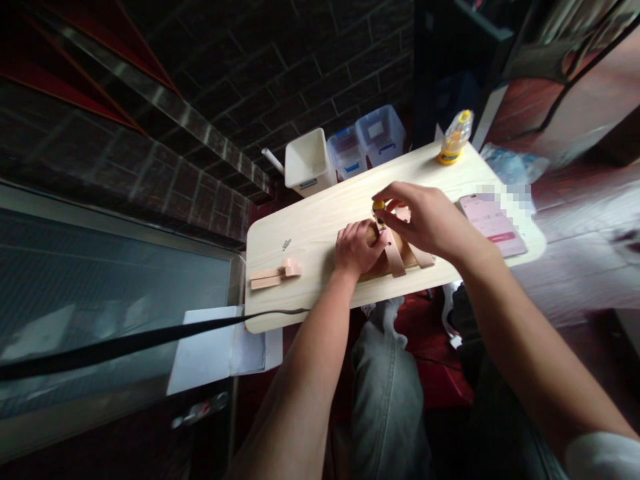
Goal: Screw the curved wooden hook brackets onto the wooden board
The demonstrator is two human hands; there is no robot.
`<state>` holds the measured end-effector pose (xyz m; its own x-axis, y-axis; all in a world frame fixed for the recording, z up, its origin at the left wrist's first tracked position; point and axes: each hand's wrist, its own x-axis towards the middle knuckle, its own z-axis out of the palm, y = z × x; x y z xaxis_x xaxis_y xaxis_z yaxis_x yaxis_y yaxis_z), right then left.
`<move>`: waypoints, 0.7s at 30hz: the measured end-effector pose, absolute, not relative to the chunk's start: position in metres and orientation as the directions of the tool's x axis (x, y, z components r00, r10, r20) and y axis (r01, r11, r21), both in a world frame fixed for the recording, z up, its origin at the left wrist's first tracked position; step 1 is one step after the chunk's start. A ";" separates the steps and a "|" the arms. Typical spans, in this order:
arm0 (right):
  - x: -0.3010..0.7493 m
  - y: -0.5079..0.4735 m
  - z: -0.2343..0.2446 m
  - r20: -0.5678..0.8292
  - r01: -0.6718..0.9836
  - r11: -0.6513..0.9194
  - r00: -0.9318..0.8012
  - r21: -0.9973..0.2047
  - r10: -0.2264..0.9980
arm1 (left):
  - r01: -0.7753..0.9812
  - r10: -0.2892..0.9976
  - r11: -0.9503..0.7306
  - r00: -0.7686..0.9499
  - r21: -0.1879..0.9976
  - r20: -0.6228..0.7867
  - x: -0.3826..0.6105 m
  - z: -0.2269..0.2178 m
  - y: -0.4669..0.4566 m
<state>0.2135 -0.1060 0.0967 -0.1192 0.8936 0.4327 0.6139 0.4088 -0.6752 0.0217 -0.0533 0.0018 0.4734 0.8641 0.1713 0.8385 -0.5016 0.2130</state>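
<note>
Likely a home, though exact room cannot be told. Evidence: dark brick-patterned wall [300, 73], large ribbed glass panel [115, 287], plastic storage bins [306, 157] near a small pale wooden counter [310, 223], smartphone [487, 220] lying on it.

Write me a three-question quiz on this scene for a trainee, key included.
1. Which hand holds the small yellow-topped item?
2. True or false: the pink-screened device lies at the left end of the table, as pictured.
3. What stands near the table's far right corner? (a) a white bin; (b) a clear container with yellow parts; (c) a stack of books.

Key:
1. The right hand; the left hand is on the wooden parts.
2. False; right end.
3. (b).
</note>
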 end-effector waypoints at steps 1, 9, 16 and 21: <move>0.214 -0.106 0.096 0.437 0.613 0.414 -0.123 -0.673 0.891 | 0.839 0.864 -0.502 0.473 0.212 0.173 0.022 0.002 -0.053; 0.217 -0.106 0.095 0.470 0.595 0.465 -0.160 -0.655 0.868 | 0.838 0.863 -0.503 0.477 0.209 0.166 0.021 0.002 -0.053; 0.216 -0.104 0.091 0.488 0.546 0.488 -0.160 -0.680 0.858 | 0.843 0.869 -0.494 0.467 0.212 0.167 0.022 0.002 -0.053; 0.216 -0.102 0.091 0.489 0.573 0.463 -0.121 -0.677 0.864 | 0.843 0.868 -0.495 0.468 0.210 0.167 0.022 0.001 -0.052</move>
